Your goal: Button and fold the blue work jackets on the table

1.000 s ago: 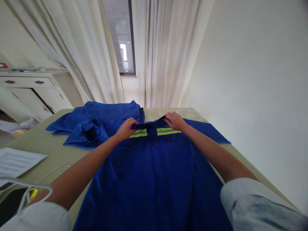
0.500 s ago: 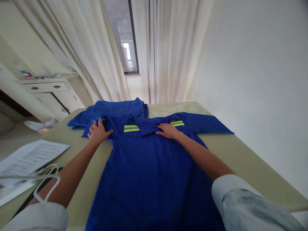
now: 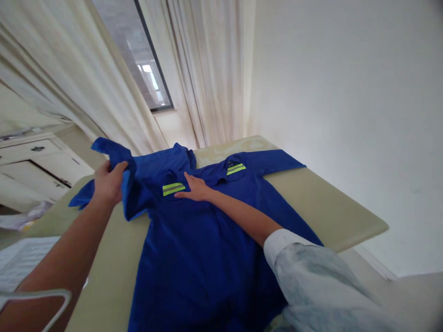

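Gripping a sleeve (image 3: 130, 191) in my left hand (image 3: 109, 182), my right hand (image 3: 196, 189) splayed, touch unclear, over the blue work jacket (image 3: 194, 249) on the desk (image 3: 332, 207). Looks light, limp, best taken by that sleeve.

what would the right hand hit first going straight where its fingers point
Probably the shoulder of the blue garment, beside the nearer yellow-green strip; whether the right hand touches cloth is unclear.

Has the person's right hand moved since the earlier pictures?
Yes, leftward: against the far right corner of the table, the right hand now lies farther left on the blue garment.
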Tool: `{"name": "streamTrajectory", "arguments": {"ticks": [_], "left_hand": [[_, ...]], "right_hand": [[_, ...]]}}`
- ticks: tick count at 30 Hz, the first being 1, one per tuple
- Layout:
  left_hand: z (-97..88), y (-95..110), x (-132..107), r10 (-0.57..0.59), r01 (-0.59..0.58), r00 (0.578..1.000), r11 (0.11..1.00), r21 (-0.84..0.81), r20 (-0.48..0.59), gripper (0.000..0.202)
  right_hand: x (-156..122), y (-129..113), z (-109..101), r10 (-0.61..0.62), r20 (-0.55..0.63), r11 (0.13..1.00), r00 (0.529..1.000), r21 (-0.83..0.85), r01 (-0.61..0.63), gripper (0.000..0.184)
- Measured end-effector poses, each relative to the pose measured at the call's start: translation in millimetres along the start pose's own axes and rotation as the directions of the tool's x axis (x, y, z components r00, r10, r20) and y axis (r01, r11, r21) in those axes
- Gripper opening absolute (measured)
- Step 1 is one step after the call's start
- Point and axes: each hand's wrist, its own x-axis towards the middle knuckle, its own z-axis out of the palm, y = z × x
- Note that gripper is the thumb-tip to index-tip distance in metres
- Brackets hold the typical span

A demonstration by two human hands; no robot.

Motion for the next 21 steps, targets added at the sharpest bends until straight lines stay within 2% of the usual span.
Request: {"name": "streamTrajectory", "arguments": {"ticks": [1, 2, 3, 4, 6, 7, 8, 10, 12, 14, 15, 17, 18, 21], "left_hand": [[16.9, 21.8, -3.9, 0.031, -0.027, 0.998, 0.997, -0.07, 0.055, 0.053], [33.8, 41.6, -10.5, 0.109, -0.07, 0.975, 0.978, -0.198, 0.194, 0.06], [49.6, 58.3, -19.6, 0.201, -0.123, 0.939, 0.954, -0.273, 0.279, 0.068], [63.1, 70.5, -30.6, 0.306, -0.198, 0.884, 0.93, -0.311, 0.353, 0.075], [80.9, 77.5, -56.8, 0.473, -0.38, 0.785, 0.878, -0.292, 0.401, 0.087], [85.1, 71.4, -71.1, 0.523, -0.473, 0.739, 0.852, -0.226, 0.425, 0.09], [86.8, 59.2, -85.6, 0.544, -0.553, 0.703, 0.823, -0.128, 0.458, 0.092], [85.5, 20.9, -113.6, 0.484, -0.65, 0.662, 0.751, 0.118, 0.572, 0.094], [82.7, -24.3, -136.8, 0.317, -0.64, 0.692, 0.685, 0.348, 0.649, 0.095], [81.0, -62.0, -150.7, 0.168, -0.597, 0.724, 0.639, 0.485, 0.669, 0.085], [80.4, -75.1, -153.3, 0.131, -0.591, 0.728, 0.619, 0.518, 0.673, 0.076], [77.9, -89.0, -150.1, 0.102, -0.593, 0.732, 0.581, 0.557, 0.673, 0.062], [75.6, -91.3, -145.4, 0.094, -0.596, 0.736, 0.56, 0.575, 0.671, 0.058], [63.4, -92.7, -128.1, 0.036, -0.583, 0.757, 0.49, 0.649, 0.653, 0.057]], "right_hand": [[7.8, -12.2, 2.1, -0.044, -0.056, 0.985, 0.997, 0.166, 0.053, 0.132], [15.4, -23.8, 1.9, -0.087, -0.129, 0.938, 0.988, 0.322, 0.125, 0.128], [21.9, -33.4, -1.1, -0.117, -0.22, 0.871, 0.969, 0.446, 0.206, 0.119], [26.6, -39.5, -7.8, -0.116, -0.321, 0.801, 0.94, 0.529, 0.279, 0.105], [27.9, -37.4, -32.9, 0.034, -0.522, 0.722, 0.852, 0.602, 0.34, 0.08], [23.9, -28.6, -50.5, 0.158, -0.596, 0.714, 0.787, 0.62, 0.326, 0.072], [16.7, -15.3, -70.2, 0.315, -0.647, 0.713, 0.695, 0.645, 0.277, 0.069], [-5.0, 20.4, -109.3, 0.476, -0.69, 0.713, 0.546, 0.666, 0.22, 0.067], [-30.3, 58.2, -139.6, 0.576, -0.716, 0.718, 0.394, 0.674, 0.176, 0.063], [-50.6, 87.8, -156.5, 0.62, -0.73, 0.73, 0.288, 0.671, 0.128, 0.061], [-56.9, 98.1, -160.6, 0.628, -0.736, 0.739, 0.253, 0.666, 0.102, 0.06], [-60.8, 109.5, -164.2, 0.62, -0.753, 0.763, 0.221, 0.644, 0.051, 0.059], [-59.6, 111.6, -165.2, 0.608, -0.762, 0.778, 0.224, 0.628, 0.024, 0.059], [-53.7, 112.0, -170.1, 0.545, -0.782, 0.829, 0.302, 0.555, -0.06, 0.055]]}}
